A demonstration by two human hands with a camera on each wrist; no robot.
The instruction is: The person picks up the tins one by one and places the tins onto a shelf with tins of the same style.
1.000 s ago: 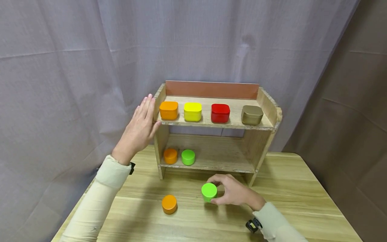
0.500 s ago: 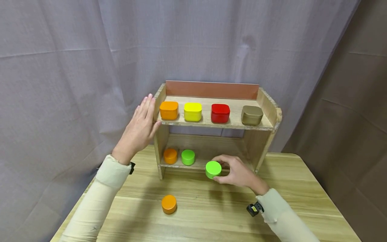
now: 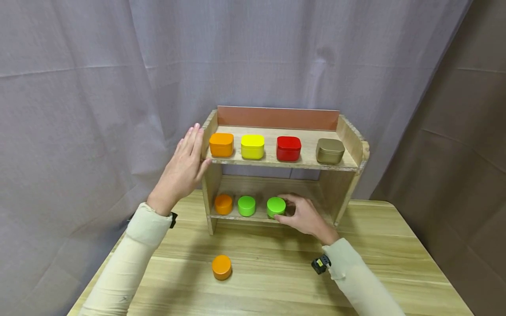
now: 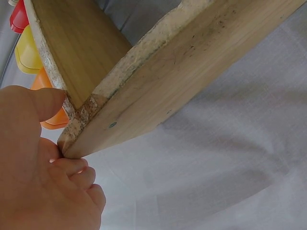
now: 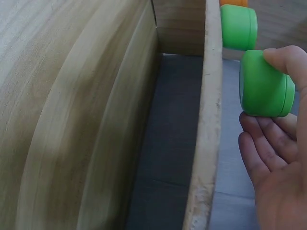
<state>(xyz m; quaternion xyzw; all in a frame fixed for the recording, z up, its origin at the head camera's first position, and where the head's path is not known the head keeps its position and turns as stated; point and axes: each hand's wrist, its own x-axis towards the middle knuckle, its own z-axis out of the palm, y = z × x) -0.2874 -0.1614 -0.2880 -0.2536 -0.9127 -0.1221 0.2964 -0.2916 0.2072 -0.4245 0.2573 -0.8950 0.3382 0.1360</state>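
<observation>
My right hand [image 3: 304, 215] pinches a round green lidded container [image 3: 276, 207] between thumb and fingers, at the front of the lower shelf. In the right wrist view, this green container [image 5: 266, 86] is just over the shelf edge, thumb on one side and fingertips on the other. To its left on that shelf are another green container [image 3: 247, 206] and an orange one [image 3: 223, 204]. My left hand [image 3: 179, 169] rests with straight fingers along the left side of the wooden shelf unit [image 3: 276, 165], the thumb [image 4: 48, 103] at the upper board's front edge.
On the upper shelf stand square-shaped containers: orange [image 3: 222, 145], yellow [image 3: 252, 146], red [image 3: 288, 149] and olive-brown [image 3: 330, 151]. A round orange container [image 3: 222, 267] stands on the wooden table [image 3: 269, 285] in front. Grey curtain [image 3: 253, 52] hangs behind the unit.
My right hand has lifted the green container from near the tabletop up and back to the lower shelf, beside the other green one. The left hand stays in place.
</observation>
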